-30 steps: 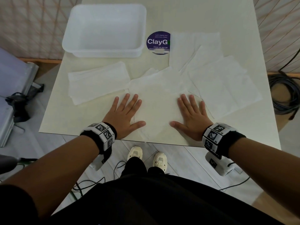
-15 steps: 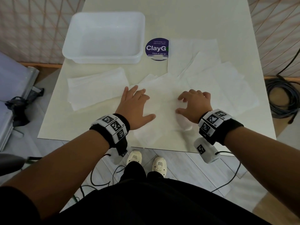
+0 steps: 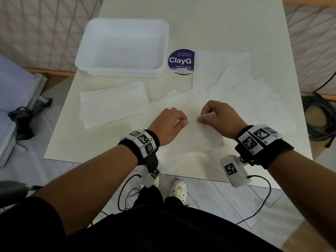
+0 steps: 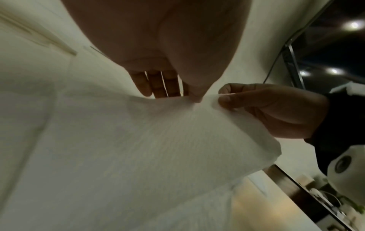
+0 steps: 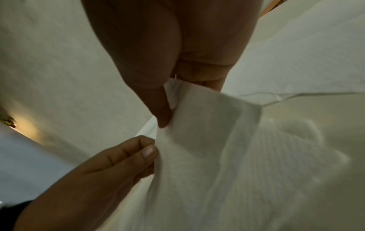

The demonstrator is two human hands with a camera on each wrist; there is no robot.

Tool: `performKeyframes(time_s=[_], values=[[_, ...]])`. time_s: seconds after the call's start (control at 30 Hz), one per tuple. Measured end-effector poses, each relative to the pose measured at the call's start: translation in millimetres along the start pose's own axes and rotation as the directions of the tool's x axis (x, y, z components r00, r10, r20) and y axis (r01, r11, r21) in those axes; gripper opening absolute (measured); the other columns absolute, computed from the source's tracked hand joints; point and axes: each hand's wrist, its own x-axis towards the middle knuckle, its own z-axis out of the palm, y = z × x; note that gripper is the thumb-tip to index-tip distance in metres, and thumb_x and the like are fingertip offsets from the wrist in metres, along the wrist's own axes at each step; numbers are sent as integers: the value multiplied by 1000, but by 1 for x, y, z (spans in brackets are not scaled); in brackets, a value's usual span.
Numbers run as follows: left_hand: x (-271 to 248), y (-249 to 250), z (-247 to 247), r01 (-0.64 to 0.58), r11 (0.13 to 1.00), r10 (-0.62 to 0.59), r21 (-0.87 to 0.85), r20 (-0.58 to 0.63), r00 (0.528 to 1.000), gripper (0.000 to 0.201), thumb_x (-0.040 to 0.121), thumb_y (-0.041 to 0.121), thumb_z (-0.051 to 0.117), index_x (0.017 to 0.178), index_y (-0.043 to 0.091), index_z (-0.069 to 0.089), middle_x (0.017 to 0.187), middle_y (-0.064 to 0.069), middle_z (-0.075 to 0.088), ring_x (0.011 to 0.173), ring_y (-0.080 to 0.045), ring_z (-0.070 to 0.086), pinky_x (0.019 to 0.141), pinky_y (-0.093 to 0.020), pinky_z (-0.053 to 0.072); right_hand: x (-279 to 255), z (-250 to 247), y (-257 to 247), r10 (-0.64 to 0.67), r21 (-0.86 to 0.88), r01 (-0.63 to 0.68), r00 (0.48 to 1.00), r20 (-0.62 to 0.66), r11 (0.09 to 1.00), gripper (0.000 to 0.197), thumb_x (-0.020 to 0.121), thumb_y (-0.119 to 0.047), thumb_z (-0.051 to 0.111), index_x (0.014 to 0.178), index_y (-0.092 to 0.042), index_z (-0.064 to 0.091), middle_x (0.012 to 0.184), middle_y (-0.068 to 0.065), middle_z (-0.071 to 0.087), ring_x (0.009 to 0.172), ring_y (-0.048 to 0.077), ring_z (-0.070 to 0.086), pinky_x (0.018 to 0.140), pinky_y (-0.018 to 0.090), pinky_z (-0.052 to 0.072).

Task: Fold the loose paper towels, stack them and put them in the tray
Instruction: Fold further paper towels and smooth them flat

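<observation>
A white paper towel (image 3: 189, 142) lies on the near part of the table, its right corner (image 3: 209, 140) lifted. My left hand (image 3: 179, 120) pinches the towel (image 4: 158, 148) near its middle. My right hand (image 3: 205, 119) pinches the raised edge (image 5: 197, 125) close beside it. In the right wrist view the left hand (image 5: 142, 154) has thumb and forefinger on the sheet. A stack of folded towels (image 3: 112, 104) sits to the left. Loose towels (image 3: 236, 91) overlap at the right. The white plastic tray (image 3: 160, 70) stands empty at the back left.
A round purple ClayGo sticker (image 3: 180, 61) lies between the tray and the loose towels. The table's near edge (image 3: 109, 163) runs just under my wrists. Coiled black cable (image 3: 320, 117) lies on the floor at the right, grey cases (image 3: 14, 99) at the left.
Both hands were flat on the towel a second ago. They have curled, drawn together at its middle and pinched it, and the right corner has come up off the table.
</observation>
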Motion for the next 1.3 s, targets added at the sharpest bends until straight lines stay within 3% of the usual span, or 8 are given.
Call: performKeyframes(time_s=[0.13, 0.23, 0.33, 0.43, 0.57, 0.87, 1.07, 1.3], values=[[-1, -3, -17, 82, 986, -83, -142, 3, 997, 18, 101, 28, 44, 103, 13, 54, 81, -5, 60, 73, -19, 53, 71, -31, 44, 10, -1, -10, -13, 136, 16, 1000, -23, 991, 19, 85, -38, 66, 81, -20, 62, 80, -2, 63, 68, 9, 52, 63, 22, 41], [-2, -12, -40, 91, 985, -100, -144, -54, 994, 19, 100, 28, 44, 106, 14, 56, 88, -7, 65, 78, -20, 58, 74, -29, 45, 24, 6, -13, 2, 199, 15, 996, -85, 980, 35, 96, -46, 44, 88, -20, 66, 93, 0, 66, 83, 16, 57, 76, 27, 42], [-1, -28, -72, 86, 992, -94, -94, -82, 992, 19, 99, 27, 48, 105, 13, 59, 93, -3, 67, 86, -18, 60, 76, -21, 44, 43, 21, -16, -142, -140, 129, 986, -88, 982, 28, 99, -21, 37, 107, -11, 62, 101, 3, 64, 91, 21, 55, 77, 29, 39], [0, -47, -108, 93, 994, -98, -57, -94, 991, 17, 98, 25, 51, 103, 13, 61, 96, 2, 66, 91, -13, 59, 75, -4, 38, 63, 43, -20, -244, -485, 232, 969, 39, 843, 29, 93, -17, 44, 120, -12, 54, 118, 10, 60, 112, 31, 51, 96, 39, 39], [4, -75, -145, 140, 990, -142, -24, -128, 982, 14, 98, 24, 51, 100, 14, 61, 94, 4, 62, 90, -12, 56, 73, -6, 38, 78, 62, -23, -198, -663, 260, 966, 168, 702, 50, 98, -28, 43, 145, -24, 30, 153, -3, 31, 143, 20, 23, 117, 46, 4], [11, -138, -146, 363, 926, -352, 104, -114, 929, 29, 93, 30, 59, 115, 12, 57, 99, 0, 56, 91, -16, 48, 78, -27, 36, 89, 47, -34, -254, -629, 214, 967, 27, 747, 27, 87, -30, 61, 113, -24, 59, 112, -2, 57, 106, 22, 54, 104, 36, 26], [14, -154, -141, 301, 944, -280, 136, -154, 948, 31, 87, 26, 67, 111, 9, 56, 100, -1, 53, 91, -17, 48, 80, -27, 36, 91, 41, -40, -225, -545, 192, 974, 5, 816, 16, 85, -25, 65, 100, -21, 60, 93, -10, 54, 81, 13, 54, 94, 30, 28], [14, -156, -142, 286, 928, -253, 236, -161, 954, 37, 85, 33, 68, 113, 12, 58, 104, -5, 55, 102, -26, 50, 90, -38, 40, 85, 36, -44, -228, -512, 182, 973, -29, 840, 14, 86, -29, 64, 94, -18, 60, 92, -5, 67, 81, 21, 58, 87, 26, 29]])
